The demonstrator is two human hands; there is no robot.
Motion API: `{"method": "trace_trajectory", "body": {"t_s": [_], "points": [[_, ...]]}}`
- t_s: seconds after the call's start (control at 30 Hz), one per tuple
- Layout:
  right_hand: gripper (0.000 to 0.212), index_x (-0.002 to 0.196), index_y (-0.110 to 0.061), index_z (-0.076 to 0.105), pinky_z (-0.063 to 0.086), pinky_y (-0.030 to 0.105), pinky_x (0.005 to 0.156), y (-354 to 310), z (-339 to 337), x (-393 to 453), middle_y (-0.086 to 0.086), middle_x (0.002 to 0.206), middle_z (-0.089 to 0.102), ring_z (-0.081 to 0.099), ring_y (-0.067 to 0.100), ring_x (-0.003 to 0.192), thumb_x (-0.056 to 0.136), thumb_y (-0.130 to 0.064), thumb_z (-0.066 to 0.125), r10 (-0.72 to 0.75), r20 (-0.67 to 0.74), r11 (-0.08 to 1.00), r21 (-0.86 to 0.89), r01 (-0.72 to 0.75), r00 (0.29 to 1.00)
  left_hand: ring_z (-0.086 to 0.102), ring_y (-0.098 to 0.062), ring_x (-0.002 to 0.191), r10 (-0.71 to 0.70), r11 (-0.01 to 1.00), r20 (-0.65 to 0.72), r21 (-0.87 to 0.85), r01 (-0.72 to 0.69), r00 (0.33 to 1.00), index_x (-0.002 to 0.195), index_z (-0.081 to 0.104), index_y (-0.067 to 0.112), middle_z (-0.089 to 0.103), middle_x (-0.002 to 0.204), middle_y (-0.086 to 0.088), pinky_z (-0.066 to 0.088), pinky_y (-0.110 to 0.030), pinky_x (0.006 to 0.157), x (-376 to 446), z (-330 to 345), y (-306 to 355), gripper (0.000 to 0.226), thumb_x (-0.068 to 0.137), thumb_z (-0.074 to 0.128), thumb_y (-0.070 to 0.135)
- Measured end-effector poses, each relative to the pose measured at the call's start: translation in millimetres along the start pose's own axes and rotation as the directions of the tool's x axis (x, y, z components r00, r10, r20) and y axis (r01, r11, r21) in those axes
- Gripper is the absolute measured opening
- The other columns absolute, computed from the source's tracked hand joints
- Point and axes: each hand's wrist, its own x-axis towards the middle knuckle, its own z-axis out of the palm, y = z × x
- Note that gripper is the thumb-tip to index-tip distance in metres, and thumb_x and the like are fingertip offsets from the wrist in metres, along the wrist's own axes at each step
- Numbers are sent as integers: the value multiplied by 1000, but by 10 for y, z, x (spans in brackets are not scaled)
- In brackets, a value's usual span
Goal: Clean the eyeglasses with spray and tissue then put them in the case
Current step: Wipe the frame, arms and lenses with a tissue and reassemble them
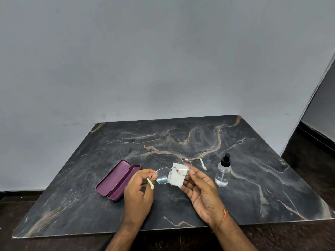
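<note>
At table centre, above the dark marble table (253, 187), the eyeglasses (172, 173) are held in the air between both hands, temples unfolded. The left hand (138, 192) pinches the frame at its 9 o'clock end, close to the hinge, with one pale temple tip hanging below the fingers. The right hand (201, 187) holds the tissue (178, 175) against the lens at the 3 o'clock side, thumb on the near face; the fingers behind the tissue cannot be seen clearly. The other lens is bare and shows a coloured glint along its lower rim.

The spray bottle (223, 172) stands upright at 3 o'clock from the hands, cap on, well clear of them. The purple case (116, 180) lies open at 9 o'clock, just beside the left hand.

Step in hand, by judgement: wiping the covered lens.

- Keep the left pinch on the frame, never on the bare lens.
- Support the lens from both faces through the tissue; rub with light pressure, as the thin wire frame will likely bend.
- Work from lens centre outward to the rim.
- Repeat on the bare lens before folding the temples for the case.
</note>
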Motion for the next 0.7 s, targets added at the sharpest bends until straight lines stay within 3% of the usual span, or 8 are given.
{"method": "trace_trajectory", "body": {"t_s": [0.1, 0.27, 0.5, 0.6, 0.7], "points": [[40, 125, 4, 70, 64, 27, 61, 23, 14, 11, 23, 100, 79, 77, 20, 75, 91, -15, 67, -9, -35, 1000, -26, 8, 999, 74, -6, 101, -19, 1000, -8, -12, 19, 1000, 101, 77, 18, 76, 105, 14, 52, -8, 81, -8, -6, 7, 19, 98, 75, 0], [40, 127, 4, 68, 68, 37, 73, 32, 43, 32, 30, 119, 75, 80, 28, 91, 90, -9, 69, -43, -67, 999, -16, 42, 997, 74, -9, 106, -24, 1000, 22, 9, 24, 999, 100, 77, 20, 77, 115, 16, 55, -11, 80, -9, -7, -21, 24, 98, 73, -3], [36, 133, -1, 63, 67, 39, 74, 20, 71, 31, 25, 120, 77, 80, 30, 99, 97, 0, 64, -52, -142, 996, 65, 62, 989, 75, -11, 108, 20, 999, 51, 39, -22, 998, 105, 78, 17, 78, 114, 12, 54, -12, 88, -9, -11, -32, 22, 98, 74, -3], [32, 132, -3, 66, 67, 38, 75, 8, 52, 20, 26, 123, 75, 79, 31, 102, 100, -5, 61, -53, -152, 995, 77, 65, 987, 74, -10, 109, 34, 998, 61, 53, -37, 998, 107, 78, 18, 78, 114, 13, 54, -12, 88, -9, -15, -31, 21, 98, 74, 0], [42, 132, -2, 67, 67, 42, 81, -8, 63, 4, 27, 125, 74, 76, 37, 109, 93, -17, 67, -71, -156, 993, 84, 84, 985, 74, -10, 108, 24, 998, 59, 54, -27, 998, 107, 77, 20, 77, 114, 14, 54, -12, 87, -9, -16, -30, 22, 98, 74, 0]]}}
